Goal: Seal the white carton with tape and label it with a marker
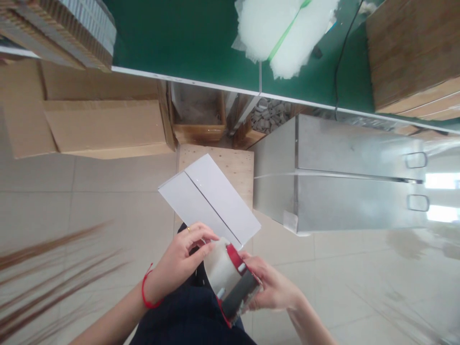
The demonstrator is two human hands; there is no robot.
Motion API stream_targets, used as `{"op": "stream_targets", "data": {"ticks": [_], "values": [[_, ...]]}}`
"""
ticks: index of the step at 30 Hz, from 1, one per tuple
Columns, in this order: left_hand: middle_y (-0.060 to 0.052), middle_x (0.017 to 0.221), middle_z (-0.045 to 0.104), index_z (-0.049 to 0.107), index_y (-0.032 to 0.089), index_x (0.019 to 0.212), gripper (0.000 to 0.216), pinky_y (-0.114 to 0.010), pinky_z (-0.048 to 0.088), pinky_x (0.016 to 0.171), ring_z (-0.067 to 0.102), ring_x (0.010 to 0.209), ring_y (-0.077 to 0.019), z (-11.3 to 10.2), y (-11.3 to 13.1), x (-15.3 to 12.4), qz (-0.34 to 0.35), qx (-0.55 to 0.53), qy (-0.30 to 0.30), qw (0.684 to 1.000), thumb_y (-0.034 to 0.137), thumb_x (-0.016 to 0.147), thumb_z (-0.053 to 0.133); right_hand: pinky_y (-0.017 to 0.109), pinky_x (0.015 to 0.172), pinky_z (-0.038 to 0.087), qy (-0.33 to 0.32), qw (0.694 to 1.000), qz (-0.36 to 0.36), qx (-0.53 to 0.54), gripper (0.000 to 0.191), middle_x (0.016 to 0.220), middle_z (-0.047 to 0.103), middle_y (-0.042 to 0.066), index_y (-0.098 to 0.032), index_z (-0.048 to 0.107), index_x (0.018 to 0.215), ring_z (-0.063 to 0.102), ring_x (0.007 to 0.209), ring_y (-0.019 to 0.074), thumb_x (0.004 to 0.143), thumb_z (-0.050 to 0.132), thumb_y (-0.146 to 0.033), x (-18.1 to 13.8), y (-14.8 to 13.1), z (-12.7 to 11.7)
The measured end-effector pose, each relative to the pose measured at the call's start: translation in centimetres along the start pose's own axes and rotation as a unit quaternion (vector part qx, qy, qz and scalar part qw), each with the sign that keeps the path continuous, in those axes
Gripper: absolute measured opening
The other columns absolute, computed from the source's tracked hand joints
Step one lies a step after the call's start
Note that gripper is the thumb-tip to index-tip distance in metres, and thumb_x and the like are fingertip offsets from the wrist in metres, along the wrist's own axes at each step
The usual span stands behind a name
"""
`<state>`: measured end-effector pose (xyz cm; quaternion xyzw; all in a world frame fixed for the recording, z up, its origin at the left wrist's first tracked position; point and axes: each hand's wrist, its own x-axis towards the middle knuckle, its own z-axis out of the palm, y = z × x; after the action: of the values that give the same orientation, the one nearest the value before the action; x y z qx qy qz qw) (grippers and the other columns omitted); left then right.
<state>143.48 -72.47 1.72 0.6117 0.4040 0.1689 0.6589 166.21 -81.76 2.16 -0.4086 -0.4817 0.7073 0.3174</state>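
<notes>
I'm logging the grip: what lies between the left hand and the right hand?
A red tape dispenser with a clear roll fills the gap; left hand and right hand both grip it, seen in the head view.

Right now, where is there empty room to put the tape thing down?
Bare pale tiled floor lies between the brown cardboard sheets and the left hand, and below the grey metal cabinet. The green tabletop is open beside the white foam. It's crowded around the red tape dispenser.
</notes>
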Motion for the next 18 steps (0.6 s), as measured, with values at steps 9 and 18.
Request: {"op": "stream_targets", "data": {"ticks": [9,18], "values": [[-0.004,0.089,0.072,0.069,0.016,0.096,0.02,-0.026,0.055,0.079,0.068,0.084,-0.0157,0.6,0.5,-0.7,0.186,0.235,0.043,0.953,0.015,0.102,0.05,0.037,0.1,0.043,-0.036,0.994,-0.007,-0.105,0.049,0.066,0.057,-0.005,-0.022,0.055,0.069,0.058,0.071,0.0161,0.091,0.067,-0.064,0.6,-0.9,-0.1],[-0.002,0.073,0.062,0.058,0.018,0.081,0.022,-0.03,0.05,0.069,0.058,0.07,-0.0164,1.2,0.3,-0.6,0.249,0.321,0.102,0.908,0.005,0.095,0.047,0.038,0.103,0.045,-0.005,0.995,-0.02,-0.101,0.052,0.068,0.063,-0.003,-0.022,0.059,0.07,0.061,0.071,0.0171,0.087,0.07,-0.071,0.7,-0.7,-0.3]]}}
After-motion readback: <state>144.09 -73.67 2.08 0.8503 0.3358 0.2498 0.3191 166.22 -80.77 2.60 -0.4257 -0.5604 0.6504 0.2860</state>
